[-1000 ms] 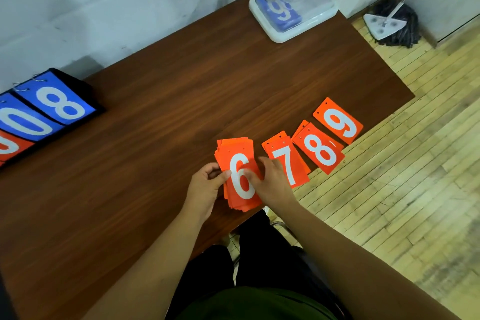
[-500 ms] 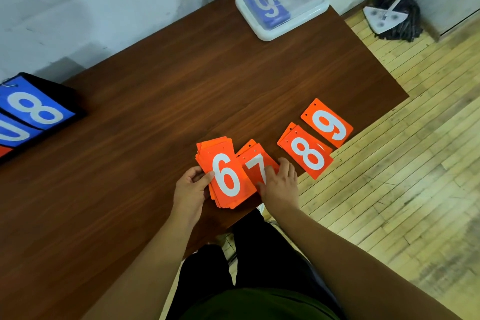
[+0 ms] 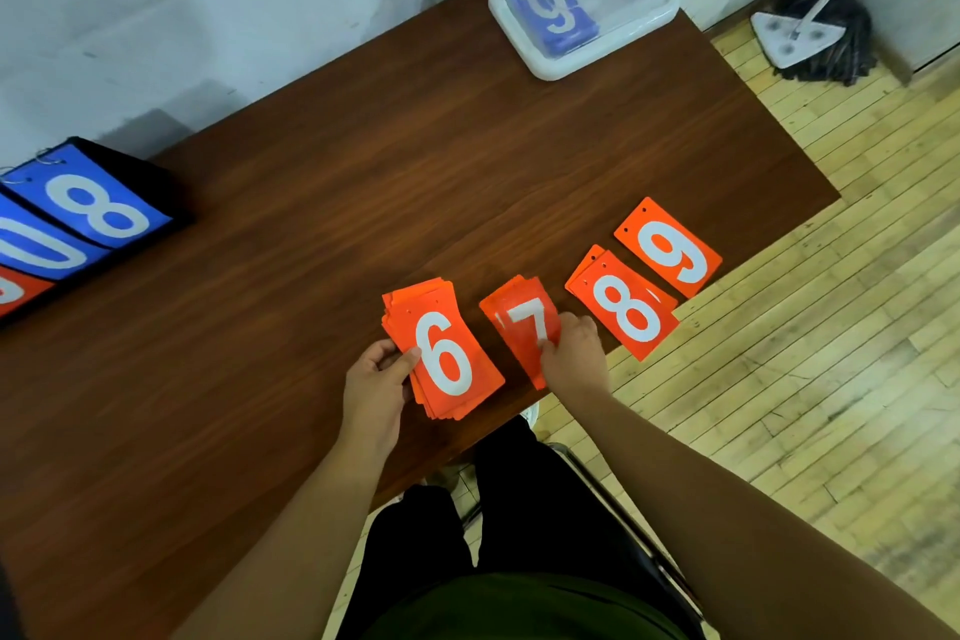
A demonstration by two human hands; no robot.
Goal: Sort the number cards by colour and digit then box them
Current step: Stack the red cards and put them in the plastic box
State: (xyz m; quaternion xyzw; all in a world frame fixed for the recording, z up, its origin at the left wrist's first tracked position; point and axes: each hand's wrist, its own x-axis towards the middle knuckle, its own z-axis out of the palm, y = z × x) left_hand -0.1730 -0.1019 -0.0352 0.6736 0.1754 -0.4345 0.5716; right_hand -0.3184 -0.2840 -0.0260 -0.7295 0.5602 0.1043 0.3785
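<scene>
A person's left hand [image 3: 376,379] grips a stack [image 3: 447,359] of orange cards at lower centre of the frame, with a 6 on top and the thumb pressed to its face. The stack sits on a brown table [image 3: 363,172]. Just right of it, the right hand [image 3: 574,359] pinches the lower right edge of the 7 pile [image 3: 519,322] — blurred, so its card count is unclear. Further right lie the 8 pile [image 3: 623,307], one corner jutting past the table edge, and just beside it a 9 card [image 3: 670,250]. At upper right, a clear box [image 3: 550,68] holds a blue 9 [image 3: 558,16] — a scoreboard [image 3: 78,218] shows a blue 8 at the left edge.
</scene>
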